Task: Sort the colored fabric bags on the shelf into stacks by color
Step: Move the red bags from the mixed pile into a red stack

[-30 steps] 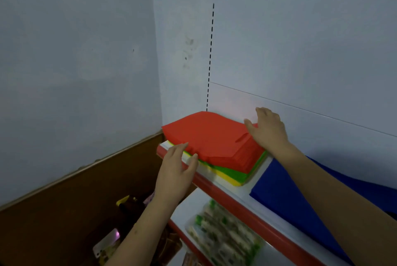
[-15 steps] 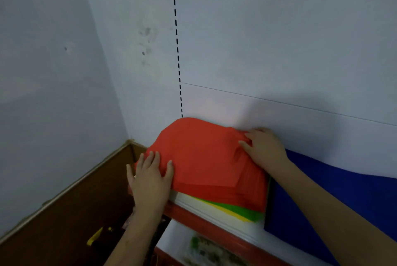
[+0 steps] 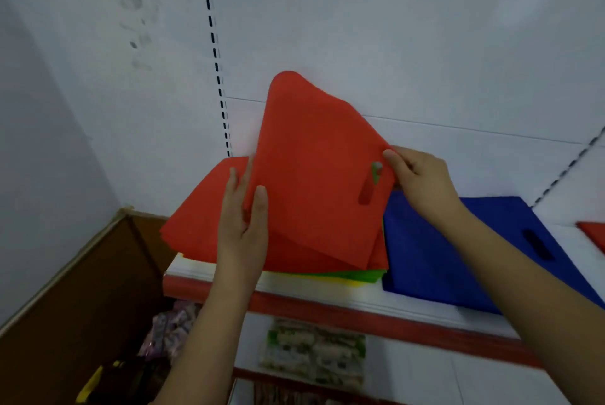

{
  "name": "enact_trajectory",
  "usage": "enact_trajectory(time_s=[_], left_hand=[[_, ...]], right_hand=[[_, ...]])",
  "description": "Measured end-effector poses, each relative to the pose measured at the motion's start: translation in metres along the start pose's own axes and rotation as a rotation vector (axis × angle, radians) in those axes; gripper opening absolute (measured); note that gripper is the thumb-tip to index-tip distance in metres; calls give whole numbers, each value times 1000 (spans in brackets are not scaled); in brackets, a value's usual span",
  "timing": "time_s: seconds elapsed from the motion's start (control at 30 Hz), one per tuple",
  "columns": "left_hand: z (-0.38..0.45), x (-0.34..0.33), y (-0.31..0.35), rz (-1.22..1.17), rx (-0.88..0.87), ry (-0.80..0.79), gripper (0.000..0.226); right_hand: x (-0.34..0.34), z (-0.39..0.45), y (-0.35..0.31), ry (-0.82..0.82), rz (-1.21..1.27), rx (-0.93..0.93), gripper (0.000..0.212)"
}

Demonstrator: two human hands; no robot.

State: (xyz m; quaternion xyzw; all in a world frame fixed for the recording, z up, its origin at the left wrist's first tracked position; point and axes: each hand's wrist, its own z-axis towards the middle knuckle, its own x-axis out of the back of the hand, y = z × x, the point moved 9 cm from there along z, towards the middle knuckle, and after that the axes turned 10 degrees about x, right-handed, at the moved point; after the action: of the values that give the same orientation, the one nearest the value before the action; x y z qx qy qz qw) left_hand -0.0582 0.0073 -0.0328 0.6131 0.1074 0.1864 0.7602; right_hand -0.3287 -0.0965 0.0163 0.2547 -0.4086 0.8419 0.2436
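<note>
White back wall panel (image 3: 393, 28) w/ slotted upright (image 3: 214, 54) fills upper view; white shelf (image 3: 294, 283) w/ red front trim (image 3: 360, 311) runs across lower half. Blue fabric bag stack (image 3: 442, 251) lies flat on shelf, R of centre, oval handle cut-out (image 3: 537, 244) facing up; just beside it on the L, mixed pile: red bag stack (image 3: 196, 224) on top, green bags (image 3: 347, 274) and yellow bags (image 3: 334, 281) showing only as thin edges beneath, at front of shelf. Top red bag (image 3: 314, 175) lifted off red stack, tilted up w/ far corner raised against wall panel, near edge still over the pile; handle slot (image 3: 368, 190) near its R edge. Left hand (image 3: 244, 224): thumb on front face of lifted bag, fingers (image 3: 234, 185) behind its L edge, pinching it. Right hand (image 3: 422, 182): fingers curled, pinching bag's R edge just above the slot. Another red bag (image 3: 594, 234) on shelf at far R, cut off by frame. Lower shelf: clear packet (image 3: 314, 355) w/ green print, contents unclear; brown panel (image 3: 82, 290) at lower L.
</note>
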Motion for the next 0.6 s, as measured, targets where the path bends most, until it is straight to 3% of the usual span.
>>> enact_trajectory(time_s=[0.13, 0.23, 0.3, 0.43, 0.6], left_hand=[[-13, -52, 4, -568, 281, -209, 62], [-41, -106, 18, -798, 489, -396, 47], [-68, -148, 36, -890, 508, -576, 43], [-133, -249, 57, -912, 544, -769, 38], [-226, -380, 53, -499, 576, -829, 38]], right_hand=[[61, -39, 20, 176, 300, -194, 24], [116, -74, 33, 328, 455, -247, 22], [156, -100, 46, 404, 546, -275, 23], [254, -172, 98, 608, 624, -328, 25], [386, -273, 167, 779, 429, -417, 30]])
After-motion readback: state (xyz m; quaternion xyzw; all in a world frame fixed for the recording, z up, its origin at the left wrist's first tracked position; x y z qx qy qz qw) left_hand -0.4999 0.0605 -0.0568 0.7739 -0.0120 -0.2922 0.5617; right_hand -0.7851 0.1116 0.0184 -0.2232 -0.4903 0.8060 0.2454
